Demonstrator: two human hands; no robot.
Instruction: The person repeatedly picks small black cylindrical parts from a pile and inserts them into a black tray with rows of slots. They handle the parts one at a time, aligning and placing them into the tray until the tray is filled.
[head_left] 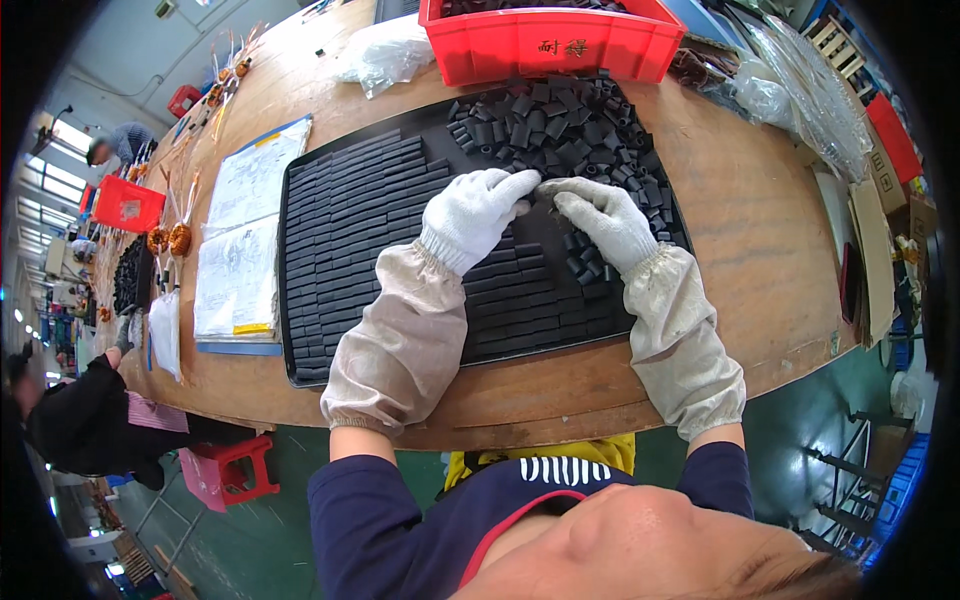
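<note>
A large black tray (470, 362) lies on the wooden table in front of me. Short black tubes (360, 235) stand packed in neat rows over its left and lower middle, while loose black tubes (555, 125) are heaped at its far right. My left hand (472, 213), in a white knit glove, hovers over the tray's middle with its fingers pressed together. Close to its fingertips, the gloved thumb and fingers of my right hand (605, 222) are pinched at the edge of the heap. Whatever lies between the fingers of either hand is hidden or too small to make out.
Beyond the tray stands a red bin (555, 45) holding black pieces. Papers on a blue clipboard (240, 240) lie left of it. Plastic bags (385, 52) and wrap (800, 90) sit farther off. A person in black (90, 420) works at the left beside a red stool (230, 470).
</note>
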